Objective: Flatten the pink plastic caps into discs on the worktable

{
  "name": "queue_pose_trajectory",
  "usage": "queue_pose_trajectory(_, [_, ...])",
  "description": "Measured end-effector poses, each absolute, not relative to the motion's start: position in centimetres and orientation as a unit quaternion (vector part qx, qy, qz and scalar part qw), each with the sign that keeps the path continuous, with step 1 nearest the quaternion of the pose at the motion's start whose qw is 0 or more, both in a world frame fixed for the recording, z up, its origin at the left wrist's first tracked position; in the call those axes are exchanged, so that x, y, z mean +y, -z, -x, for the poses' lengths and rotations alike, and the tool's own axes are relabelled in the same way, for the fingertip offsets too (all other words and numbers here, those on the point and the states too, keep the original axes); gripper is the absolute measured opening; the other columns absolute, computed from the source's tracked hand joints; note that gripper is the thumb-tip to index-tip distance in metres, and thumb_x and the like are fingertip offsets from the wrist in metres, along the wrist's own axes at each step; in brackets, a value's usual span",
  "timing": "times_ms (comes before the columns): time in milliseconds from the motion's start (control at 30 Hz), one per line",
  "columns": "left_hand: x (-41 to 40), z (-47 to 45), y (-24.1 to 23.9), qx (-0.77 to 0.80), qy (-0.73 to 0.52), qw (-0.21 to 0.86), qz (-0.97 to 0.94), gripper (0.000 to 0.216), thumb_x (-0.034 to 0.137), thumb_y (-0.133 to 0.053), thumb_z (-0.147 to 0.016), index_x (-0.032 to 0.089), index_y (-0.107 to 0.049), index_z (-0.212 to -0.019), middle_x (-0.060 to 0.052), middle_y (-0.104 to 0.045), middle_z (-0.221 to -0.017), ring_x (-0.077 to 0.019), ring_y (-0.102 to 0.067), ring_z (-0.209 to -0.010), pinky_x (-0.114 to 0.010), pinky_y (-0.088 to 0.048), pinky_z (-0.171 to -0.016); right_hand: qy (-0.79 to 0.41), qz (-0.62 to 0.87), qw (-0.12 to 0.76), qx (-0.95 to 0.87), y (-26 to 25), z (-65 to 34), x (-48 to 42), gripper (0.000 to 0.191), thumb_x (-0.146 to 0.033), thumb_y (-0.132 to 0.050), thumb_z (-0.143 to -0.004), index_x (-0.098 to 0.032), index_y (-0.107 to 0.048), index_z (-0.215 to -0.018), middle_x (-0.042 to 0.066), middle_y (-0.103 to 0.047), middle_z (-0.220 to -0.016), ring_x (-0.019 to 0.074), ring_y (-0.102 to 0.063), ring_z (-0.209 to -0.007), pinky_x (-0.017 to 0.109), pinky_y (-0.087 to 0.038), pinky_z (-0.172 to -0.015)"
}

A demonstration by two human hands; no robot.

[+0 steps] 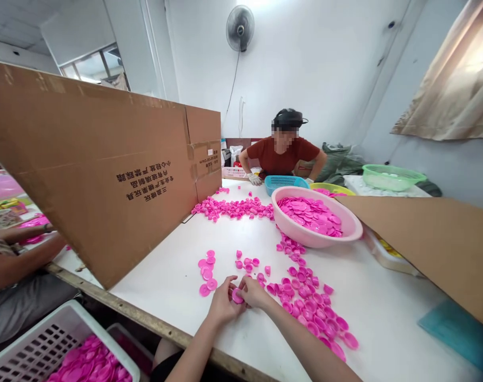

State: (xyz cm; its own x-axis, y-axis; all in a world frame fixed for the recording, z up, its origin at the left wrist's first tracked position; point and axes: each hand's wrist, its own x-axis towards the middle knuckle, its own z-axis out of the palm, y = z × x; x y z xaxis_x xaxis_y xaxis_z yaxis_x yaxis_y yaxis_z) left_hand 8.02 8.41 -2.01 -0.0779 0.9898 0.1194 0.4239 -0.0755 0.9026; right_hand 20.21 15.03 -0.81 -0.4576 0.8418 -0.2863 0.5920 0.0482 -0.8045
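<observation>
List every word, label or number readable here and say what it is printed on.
Cardboard box, side panel: four lines of black Chinese characters, upside down in this view; one seems to read "小心轻放", the rest too blurred to quote.
Small print block on the box flap: too small to read.
Held pink cap, pink basin: no print visible.

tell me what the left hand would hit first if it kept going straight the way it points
Likely the pink cap it touches, pinched between the left hand and the right hand, whose fingers lie just behind it.
</observation>
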Motion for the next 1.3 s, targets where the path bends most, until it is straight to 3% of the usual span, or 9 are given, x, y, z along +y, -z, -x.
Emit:
queue_pose_trajectory(100, [9.4,-7.7,1.7,0.639,-0.417,0.349,-0.544,0.048,0.04,-0.052,-0.069,0.019,-0.041,-0.111,-0.001,-0.058,-0.08,-0.0119,-0.055,-0.063,-0.024,-0.041,-0.059,-0.524,0.525,0.093,-0.664,0.6,-19.9,15.1,0.013,-0.019,-0.05,-0.073,-0.016,-0.045,-0.084,0.0,-0.057,-0.052,0.0126,-0.055,-0.042,0.021,-0.042,-0.039])
queue_pose_trajectory(200, [11.3,-8.2,1.2,0.738,-0.384,0.272,-0.484,0.039,0.043,-0.027,-0.082,0.016,-0.046,-0.103,-0.004,-0.057,-0.077,-0.015,-0.054,-0.069,-0.028,-0.039,-0.064,-0.548,0.541,0.081,-0.633,0.7,-19.5,15.1,0.011,-0.019,-0.049,-0.074,-0.016,-0.042,-0.082,0.0,-0.057,-0.049,0.014,-0.056,-0.041,0.023,-0.045,-0.039])
queue_pose_trajectory(367, [13.4,-9.8,1.0,0.814,-0.292,0.082,-0.495,0.027,0.025,-0.038,-0.078,0.019,-0.049,-0.102,-0.008,-0.049,-0.104,-0.021,-0.044,-0.096,-0.032,-0.032,-0.077,-0.574,0.513,0.062,-0.635,1.1,-20.2,16.1,0.008,-0.014,-0.049,-0.073,-0.017,-0.042,-0.077,0.0,-0.059,-0.048,0.014,-0.057,-0.04,0.022,-0.046,-0.038])
queue_pose_trajectory(533, [13.3,-10.5,1.3,0.814,-0.258,0.038,-0.519,0.029,0.018,-0.034,-0.08,0.022,-0.049,-0.104,-0.006,-0.044,-0.106,-0.0192,-0.04,-0.095,-0.031,-0.029,-0.077,-0.667,0.422,-0.035,-0.613,0.9,-21.4,18.9,0.008,-0.01,-0.059,-0.063,-0.013,-0.052,-0.064,0.0,-0.06,-0.048,0.0135,-0.062,-0.05,0.018,-0.049,-0.046])
queue_pose_trajectory(733, [13.4,-11.1,1.1,0.805,-0.26,0.03,-0.533,0.028,0.017,-0.032,-0.082,0.024,-0.051,-0.101,-0.005,-0.047,-0.102,-0.017,-0.04,-0.09,-0.029,-0.027,-0.075,-0.62,0.451,-0.119,-0.63,1.7,-20.7,20.6,0.014,-0.008,-0.063,-0.057,-0.014,-0.05,-0.058,-0.001,-0.057,-0.04,0.0141,-0.06,-0.044,0.018,-0.049,-0.043])
queue_pose_trajectory(967, [13.4,-10.8,0.8,0.8,-0.272,0.047,-0.532,0.028,0.025,-0.029,-0.084,0.024,-0.052,-0.099,-0.004,-0.054,-0.095,-0.0181,-0.043,-0.088,-0.03,-0.028,-0.075,-0.599,0.446,-0.061,-0.662,0.8,-21.1,19.3,0.014,-0.006,-0.056,-0.062,-0.014,-0.049,-0.053,-0.003,-0.056,-0.039,0.0118,-0.058,-0.04,0.019,-0.048,-0.043])
queue_pose_trajectory(1167, [12.4,-10.6,-0.4,0.775,-0.207,0.158,-0.575,0.041,0.038,-0.019,-0.086,0.019,-0.055,-0.084,-0.004,-0.059,-0.069,-0.0165,-0.052,-0.065,-0.026,-0.032,-0.06,-0.546,0.448,0.01,-0.708,-0.8,-20.3,16.4,0.016,-0.003,-0.052,-0.062,-0.015,-0.048,-0.052,-0.003,-0.052,-0.037,0.0137,-0.057,-0.041,0.021,-0.045,-0.041])
queue_pose_trajectory(1267, [9.5,-8.2,-1.8,0.771,-0.224,0.15,-0.577,0.037,0.039,-0.022,-0.086,0.02,-0.054,-0.081,-0.002,-0.06,-0.069,-0.0141,-0.054,-0.065,-0.023,-0.032,-0.058,-0.556,0.383,0.04,-0.736,-1.5,-19.3,14.2,0.002,-0.013,-0.053,-0.066,-0.012,-0.055,-0.064,0.002,-0.06,-0.051,0.0139,-0.06,-0.049,0.019,-0.045,-0.044])
queue_pose_trajectory(1300, [7.9,-6.7,-2.4,0.772,-0.236,0.142,-0.572,0.036,0.039,-0.023,-0.086,0.021,-0.054,-0.081,-0.001,-0.061,-0.07,-0.0134,-0.055,-0.066,-0.022,-0.032,-0.059,-0.557,0.357,0.046,-0.748,-1.7,-18.9,13.6,0.008,-0.018,-0.052,-0.069,-0.012,-0.057,-0.07,0.004,-0.063,-0.061,0.0138,-0.061,-0.053,0.02,-0.046,-0.046])
